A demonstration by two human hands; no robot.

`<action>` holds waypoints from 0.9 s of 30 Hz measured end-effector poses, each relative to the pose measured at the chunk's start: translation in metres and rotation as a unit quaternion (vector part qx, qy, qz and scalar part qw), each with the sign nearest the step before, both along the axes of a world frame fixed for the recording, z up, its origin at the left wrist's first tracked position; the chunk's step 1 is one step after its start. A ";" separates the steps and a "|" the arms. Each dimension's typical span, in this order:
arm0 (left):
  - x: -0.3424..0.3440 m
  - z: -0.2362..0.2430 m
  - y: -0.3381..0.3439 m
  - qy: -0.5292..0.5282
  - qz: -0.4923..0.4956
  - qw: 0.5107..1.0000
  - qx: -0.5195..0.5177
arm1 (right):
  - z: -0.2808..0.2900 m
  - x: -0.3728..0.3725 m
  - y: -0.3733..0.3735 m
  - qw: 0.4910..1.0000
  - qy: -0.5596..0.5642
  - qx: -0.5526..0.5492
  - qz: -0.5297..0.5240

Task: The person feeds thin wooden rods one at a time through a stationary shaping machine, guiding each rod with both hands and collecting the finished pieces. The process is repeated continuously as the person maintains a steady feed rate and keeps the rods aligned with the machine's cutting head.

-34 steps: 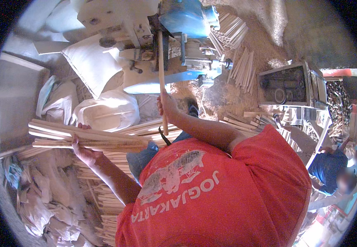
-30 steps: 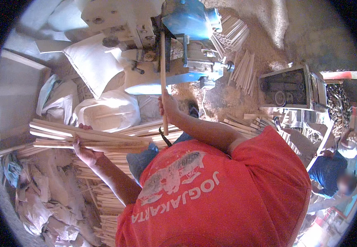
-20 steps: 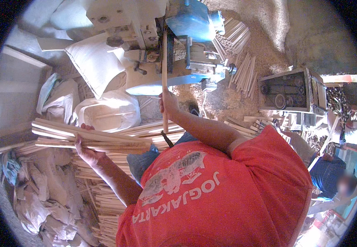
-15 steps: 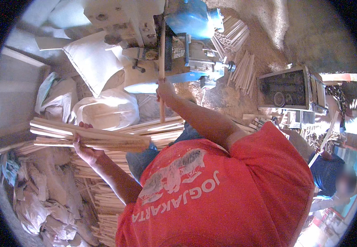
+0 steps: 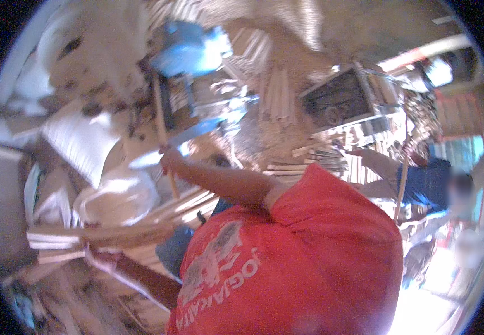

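Observation:
In my left hand (image 5: 101,258) rests a bundle of several long, pale wooden strips (image 5: 124,237), lying roughly level, with the fingers wrapped round it from below. My right hand (image 5: 167,158) grips the near end of a single thin wooden strip (image 5: 160,111). That strip runs away from me over the machine's bed, beside a dark slot. The machine (image 5: 189,100) has a blue rounded housing (image 5: 183,51) at its far end. Motion blur smears the picture, so the fingertips and the strip's far end are unclear.
A white sack (image 5: 80,139) hangs left of the machine, above a pale plastic-lined container (image 5: 113,204). More wooden strips (image 5: 278,95) lie on the dusty floor beyond. A boxy frame with a pulley (image 5: 337,100) stands to the right. Another person in dark blue (image 5: 426,181) holds a long stick (image 5: 403,178).
The whole view has swung, so the machine and both hands appear farther left and lower. Both hands keep their hold on the wooden strips. The other person's stick now stands more upright.

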State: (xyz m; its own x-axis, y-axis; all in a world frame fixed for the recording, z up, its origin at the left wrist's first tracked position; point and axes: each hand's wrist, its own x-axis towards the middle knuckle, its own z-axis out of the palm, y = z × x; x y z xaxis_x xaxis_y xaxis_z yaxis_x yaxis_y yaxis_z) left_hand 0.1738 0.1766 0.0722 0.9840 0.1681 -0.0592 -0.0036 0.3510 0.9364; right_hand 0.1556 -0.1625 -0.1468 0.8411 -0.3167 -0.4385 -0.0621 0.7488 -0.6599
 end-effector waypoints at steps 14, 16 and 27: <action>0.023 0.009 -0.030 0.046 -0.077 0.983 -0.159 | 0.161 -0.093 0.038 0.815 0.089 -0.560 0.123; 0.020 0.014 -0.030 0.027 -0.080 0.984 -0.155 | 0.171 -0.100 0.034 0.767 0.036 -0.619 0.162; 0.010 0.014 -0.010 0.008 -0.051 0.977 -0.206 | 0.162 -0.093 -0.002 0.481 -0.123 -0.800 0.337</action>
State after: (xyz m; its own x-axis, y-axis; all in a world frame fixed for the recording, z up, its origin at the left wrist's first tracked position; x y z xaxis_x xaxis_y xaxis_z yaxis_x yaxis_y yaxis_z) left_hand 0.1835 0.1665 0.0862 0.9928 0.0270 -0.1170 0.0655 0.6952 0.7158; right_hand 0.0625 -0.1649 0.0149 0.9534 0.2972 0.0526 0.2923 -0.8655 -0.4069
